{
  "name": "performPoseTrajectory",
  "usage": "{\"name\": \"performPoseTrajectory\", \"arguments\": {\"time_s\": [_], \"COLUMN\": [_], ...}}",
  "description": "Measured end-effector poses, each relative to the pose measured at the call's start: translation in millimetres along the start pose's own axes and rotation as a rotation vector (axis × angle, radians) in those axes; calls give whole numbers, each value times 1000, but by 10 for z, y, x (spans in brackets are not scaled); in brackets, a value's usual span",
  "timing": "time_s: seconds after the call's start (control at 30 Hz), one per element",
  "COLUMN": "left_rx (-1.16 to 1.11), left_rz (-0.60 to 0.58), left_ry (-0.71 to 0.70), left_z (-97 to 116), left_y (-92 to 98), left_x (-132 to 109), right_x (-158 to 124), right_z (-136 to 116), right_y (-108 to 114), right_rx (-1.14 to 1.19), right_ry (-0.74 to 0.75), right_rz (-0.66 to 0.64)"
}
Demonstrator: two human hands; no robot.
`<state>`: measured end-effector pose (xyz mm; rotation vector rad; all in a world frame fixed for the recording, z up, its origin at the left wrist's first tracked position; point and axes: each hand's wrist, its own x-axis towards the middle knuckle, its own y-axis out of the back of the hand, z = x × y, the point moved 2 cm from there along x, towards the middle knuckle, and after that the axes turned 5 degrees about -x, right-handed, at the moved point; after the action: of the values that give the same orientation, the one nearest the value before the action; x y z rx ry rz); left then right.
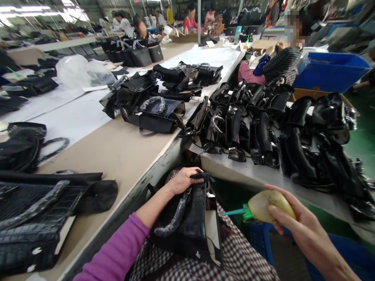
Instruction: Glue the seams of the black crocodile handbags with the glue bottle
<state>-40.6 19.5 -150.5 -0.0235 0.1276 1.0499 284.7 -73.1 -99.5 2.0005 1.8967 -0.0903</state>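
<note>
In the head view, we see a black handbag (195, 224) on our lap, near and in the middle of the scene, over a checked cloth (241, 249). Its handle (174, 218), wrapped in clear film, lies on the left side of the body, while a pale inner panel (212, 228) shows on the right side.

Our left hand (186, 180) is at the far end of the handbag, below a purple sleeve (120, 249); its fingers are narrow, pinching a black flap (202, 176). Our right hand (288, 214) curls around a yellowish squeeze bottle (268, 203), thumb on the near side and fingers around the far side. The bottle's teal nozzle (233, 212) points left, its tip near the pale inner panel; we cannot tell whether the two touch.

On the left we have a long table (129, 152), with a dark embossed bag (32, 224) at its near end and a pile of black bags (158, 111) farther off. On the right, a grey bench (225, 166) bears rows of black bag pieces (260, 130). Beyond these we see a person in a striped top (281, 64) beside a blue tub (331, 74). Near right, below the bottle, is a blue crate (260, 244).
</note>
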Motion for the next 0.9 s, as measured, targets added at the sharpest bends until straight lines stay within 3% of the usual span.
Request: {"name": "performPoseTrajectory", "arguments": {"time_s": [0.27,0.9], "left_rx": [24,-5], "left_rz": [12,18], "left_ry": [-36,-20], "left_z": [-21,-56], "left_y": [4,-3], "left_x": [-52,-56], "right_x": [31,104], "right_z": [-145,-9], "right_y": [-146,-194], "right_rx": [-54,-143], "right_ry": [10,98], "right_rz": [-10,66]}}
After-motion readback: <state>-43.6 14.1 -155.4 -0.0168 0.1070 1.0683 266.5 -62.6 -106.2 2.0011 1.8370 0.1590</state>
